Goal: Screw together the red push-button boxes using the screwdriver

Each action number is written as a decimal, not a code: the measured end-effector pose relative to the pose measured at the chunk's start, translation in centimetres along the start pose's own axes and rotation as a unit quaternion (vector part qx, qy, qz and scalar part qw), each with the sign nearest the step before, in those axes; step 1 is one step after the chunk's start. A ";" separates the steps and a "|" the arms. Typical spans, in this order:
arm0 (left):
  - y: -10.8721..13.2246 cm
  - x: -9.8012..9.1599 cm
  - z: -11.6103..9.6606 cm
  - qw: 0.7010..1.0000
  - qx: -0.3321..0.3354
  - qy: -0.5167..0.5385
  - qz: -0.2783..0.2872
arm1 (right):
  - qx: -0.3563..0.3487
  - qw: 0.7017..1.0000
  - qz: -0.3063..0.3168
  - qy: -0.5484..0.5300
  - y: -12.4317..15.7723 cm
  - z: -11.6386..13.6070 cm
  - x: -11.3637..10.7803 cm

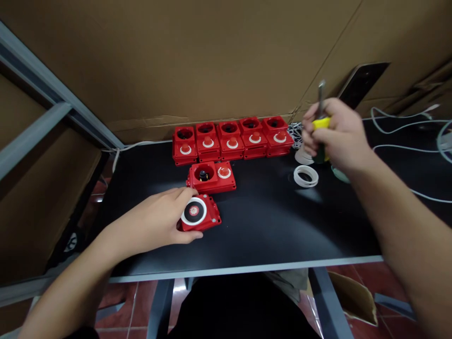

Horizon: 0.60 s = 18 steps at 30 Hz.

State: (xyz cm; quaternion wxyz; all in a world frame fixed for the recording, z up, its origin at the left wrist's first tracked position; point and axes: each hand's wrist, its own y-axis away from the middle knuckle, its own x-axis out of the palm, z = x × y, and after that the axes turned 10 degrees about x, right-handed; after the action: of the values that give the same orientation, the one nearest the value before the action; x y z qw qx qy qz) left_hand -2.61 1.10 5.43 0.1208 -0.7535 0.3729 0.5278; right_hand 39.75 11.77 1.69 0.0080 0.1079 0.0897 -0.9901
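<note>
My left hand grips the left side of a red box, whose round opening has a white ring and a black disc with a red-and-white centre. The box rests on the black tabletop, slightly turned. Just behind it lies another red box with a dark round opening and an orange-red dome in a white ring. Raised over the right part of the table, my right hand is closed around a screwdriver with a yellow and dark handle, its metal shaft pointing up.
Several similar red boxes stand in a row against the cardboard wall. Stacked white rings lie below my right hand, near a pile of small metal parts. A black phone-like slab leans at the back; white cables run on the right.
</note>
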 end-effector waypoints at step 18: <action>-0.3 2.2 -0.6 0.996 0.089 0.022 -0.010 | -0.051 0.898 0.399 0.177 6.5 0.2 8.3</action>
State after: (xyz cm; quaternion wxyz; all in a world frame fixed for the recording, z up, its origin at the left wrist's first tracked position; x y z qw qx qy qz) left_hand -1.62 0.06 3.68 0.1848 -0.7550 0.4135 0.4742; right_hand 31.84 5.36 -1.02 0.3921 0.3072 0.0892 -0.8625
